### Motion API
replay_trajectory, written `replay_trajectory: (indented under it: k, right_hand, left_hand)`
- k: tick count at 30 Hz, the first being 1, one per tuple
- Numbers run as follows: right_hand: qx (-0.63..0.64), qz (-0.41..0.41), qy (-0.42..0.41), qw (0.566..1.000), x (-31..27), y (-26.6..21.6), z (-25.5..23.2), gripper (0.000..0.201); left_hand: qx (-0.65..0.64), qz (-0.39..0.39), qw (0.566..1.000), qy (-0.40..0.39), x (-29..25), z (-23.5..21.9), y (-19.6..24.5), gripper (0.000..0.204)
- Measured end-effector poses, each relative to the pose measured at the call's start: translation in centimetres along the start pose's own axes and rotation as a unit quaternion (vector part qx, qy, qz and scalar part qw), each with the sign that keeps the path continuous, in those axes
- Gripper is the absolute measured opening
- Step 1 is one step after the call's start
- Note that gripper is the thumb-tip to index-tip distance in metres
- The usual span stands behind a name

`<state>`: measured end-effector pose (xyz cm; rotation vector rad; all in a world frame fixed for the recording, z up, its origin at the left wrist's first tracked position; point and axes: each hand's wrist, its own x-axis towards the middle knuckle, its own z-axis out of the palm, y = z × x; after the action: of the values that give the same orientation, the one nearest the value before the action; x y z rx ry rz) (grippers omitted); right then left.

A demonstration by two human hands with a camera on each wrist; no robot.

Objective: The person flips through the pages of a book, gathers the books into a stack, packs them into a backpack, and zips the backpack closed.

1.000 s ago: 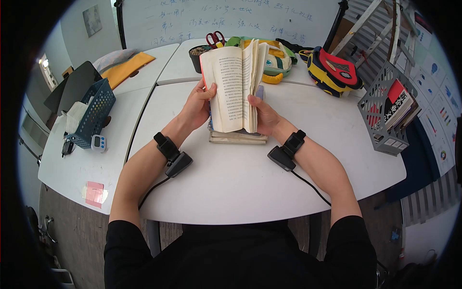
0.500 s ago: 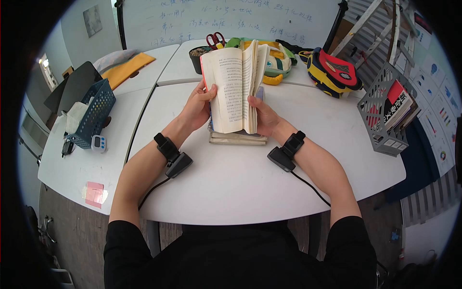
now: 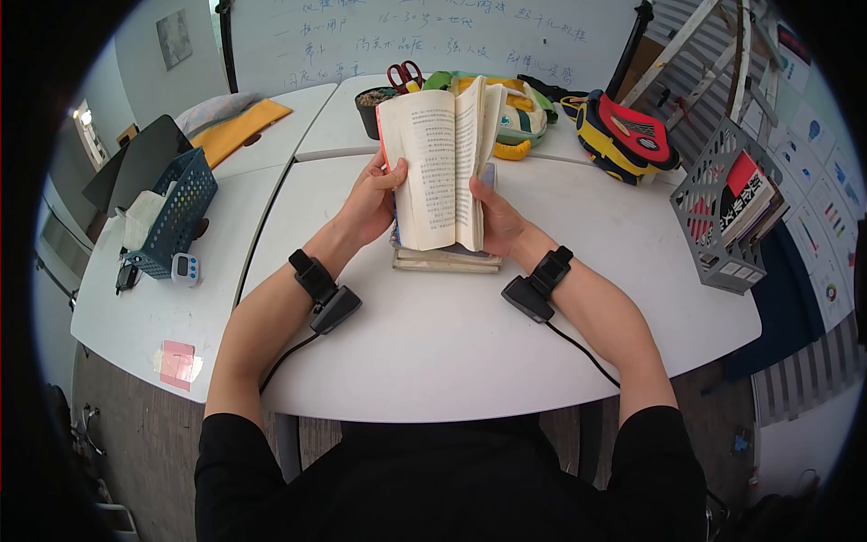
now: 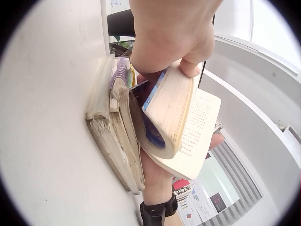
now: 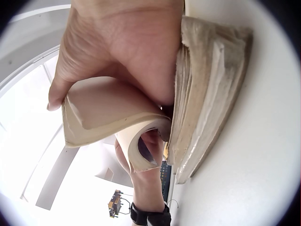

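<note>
Two hands share one book in the head view; the left hand (image 3: pixel 370 199) grips its left edge with the thumb laid on the printed page, and the right hand (image 3: pixel 498 217) pinches the right-hand pages under its thumb; both grips are closed only as far as the pages allow, the other fingers mostly hidden behind; the book (image 3: pixel 429 172) is spread and tilted up towards the person, in front of a stack of books (image 3: pixel 447 263) on the white table (image 3: pixel 452 352); beyond it stand a dark pot (image 3: pixel 367 116), with red-handled scissors (image 3: pixel 404 74) near it, and a green and yellow bag (image 3: pixel 524 117); a red, yellow and black bag (image 3: pixel 628 135) lies to the right, near a grey basket (image 3: pixel 713 239) of books; a blue basket (image 3: pixel 185 217) and a small timer (image 3: pixel 185 268) are well off to the left.

From the left wrist, the left hand comes down from the top, its thumb pressed on the page edges; some blue cover shows in the curve of the book, and the stack lies just beside; whether they touch I cannot tell.

From the right wrist, the right thumb holds the outer edge of a curved block of pages; the stack's worn page edges show close to the hand; the left hand appears beyond the book.
</note>
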<state>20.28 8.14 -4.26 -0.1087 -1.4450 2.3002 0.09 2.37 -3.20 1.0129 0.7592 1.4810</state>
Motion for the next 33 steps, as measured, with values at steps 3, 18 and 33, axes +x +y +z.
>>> replay_trajectory:
  k: [3, 18, 33]
  right_hand:
    - [0.006, 0.002, 0.005, 1.0, 0.02, -0.07, 0.1, 0.089]
    - [0.012, 0.0, 0.001, 1.0, 0.13, 0.09, -0.22, 0.081]
    - [0.019, 0.004, 0.015, 1.0, 0.18, -0.01, -0.19, 0.071]
  left_hand:
    - [0.002, 0.004, 1.0, -0.003, 0.06, -0.06, -0.08, 0.043]
    - [-0.002, 0.004, 1.0, -0.005, 0.02, 0.12, -0.04, 0.041]
    - [-0.001, 0.003, 1.0, -0.004, -0.02, 0.15, 0.01, 0.042]
